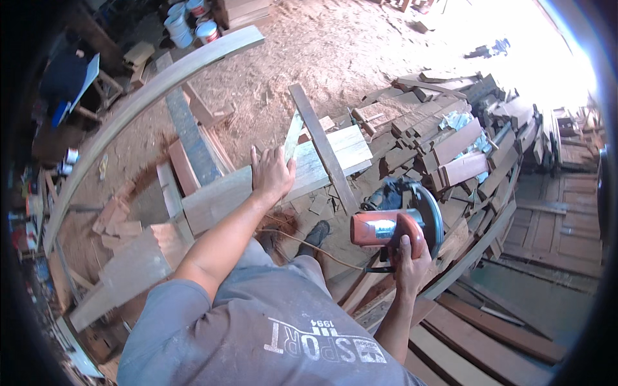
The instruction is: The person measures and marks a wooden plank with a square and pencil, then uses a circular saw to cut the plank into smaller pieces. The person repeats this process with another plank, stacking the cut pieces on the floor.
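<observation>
My right hand is wrapped round the rear handle of a red circular saw, held up to the right of the workpiece with its dark round guard facing right. A long pale board lies across in front of me. My left hand rests on that board with its fingers spread. Just beyond those fingers, a thin light strip stands out at an angle. Crossing the board to the right of my left hand is a narrow dark wooden batten, its near end close to the saw.
A big heap of wood offcuts spreads along the right. A long curved plank arcs over the left side. Buckets stand at the far left. The saw's cord runs near my shoe. Sawdust covers the floor.
</observation>
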Tool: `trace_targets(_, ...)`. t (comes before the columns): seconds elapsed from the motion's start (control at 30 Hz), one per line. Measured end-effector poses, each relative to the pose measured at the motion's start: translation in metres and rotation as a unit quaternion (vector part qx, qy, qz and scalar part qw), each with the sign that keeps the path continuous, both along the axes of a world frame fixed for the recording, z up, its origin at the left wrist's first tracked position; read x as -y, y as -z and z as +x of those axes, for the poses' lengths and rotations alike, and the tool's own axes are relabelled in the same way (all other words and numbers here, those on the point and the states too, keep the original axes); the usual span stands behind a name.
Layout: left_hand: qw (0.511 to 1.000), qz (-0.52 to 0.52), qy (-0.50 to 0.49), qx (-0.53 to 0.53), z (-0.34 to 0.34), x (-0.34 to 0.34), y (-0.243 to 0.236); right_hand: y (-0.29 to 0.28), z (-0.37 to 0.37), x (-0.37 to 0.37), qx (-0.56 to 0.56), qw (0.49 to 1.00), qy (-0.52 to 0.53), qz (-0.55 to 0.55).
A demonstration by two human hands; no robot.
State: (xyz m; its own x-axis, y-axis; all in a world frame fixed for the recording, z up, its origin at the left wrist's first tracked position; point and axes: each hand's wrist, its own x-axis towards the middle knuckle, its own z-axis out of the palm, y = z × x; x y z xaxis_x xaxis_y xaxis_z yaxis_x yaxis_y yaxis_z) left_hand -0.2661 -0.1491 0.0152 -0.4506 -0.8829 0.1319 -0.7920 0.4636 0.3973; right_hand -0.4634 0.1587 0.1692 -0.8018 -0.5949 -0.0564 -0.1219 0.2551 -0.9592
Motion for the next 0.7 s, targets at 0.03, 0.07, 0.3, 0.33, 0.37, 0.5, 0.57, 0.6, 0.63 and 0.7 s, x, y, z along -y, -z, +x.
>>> trace_targets(0.03,1.0,0.007,0.0,-0.003,0.0,0.0,-0.001,-0.003,-0.007,0.008,-0.008,1.0,-0.016,0.016)
trace_targets(0.07,1.0,0.014,-0.001,-0.006,0.0,0.0,-0.001,-0.008,-0.014,0.014,-0.016,0.999,-0.032,0.034)
trace_targets(0.3,0.998,0.057,0.002,-0.009,-0.001,0.002,-0.019,0.01,-0.046,0.055,-0.008,0.988,-0.13,0.085)
trace_targets(0.33,0.999,0.044,-0.001,-0.018,0.0,0.001,-0.017,0.01,-0.047,0.058,0.01,0.985,-0.14,0.101)
trace_targets(0.37,0.999,0.031,-0.003,-0.026,0.0,0.0,-0.014,0.012,-0.048,0.06,0.027,0.982,-0.148,0.117)
trace_targets(0.5,0.999,-0.001,0.003,-0.043,-0.002,0.0,-0.006,0.02,-0.051,0.062,0.018,0.976,-0.177,0.123)
trace_targets(0.57,0.999,0.001,-0.001,-0.036,-0.001,-0.001,-0.004,0.018,-0.052,0.066,0.03,0.972,-0.196,0.128)
trace_targets(0.6,0.999,0.0,-0.001,-0.035,-0.003,0.0,-0.007,0.017,-0.055,0.068,0.033,0.97,-0.203,0.129)
trace_targets(0.63,0.999,0.009,-0.002,-0.032,-0.003,0.0,-0.009,0.017,-0.056,0.069,0.043,0.968,-0.207,0.131)
trace_targets(0.7,0.999,0.027,-0.003,-0.026,-0.004,0.001,-0.013,0.018,-0.056,0.071,0.059,0.966,-0.213,0.132)
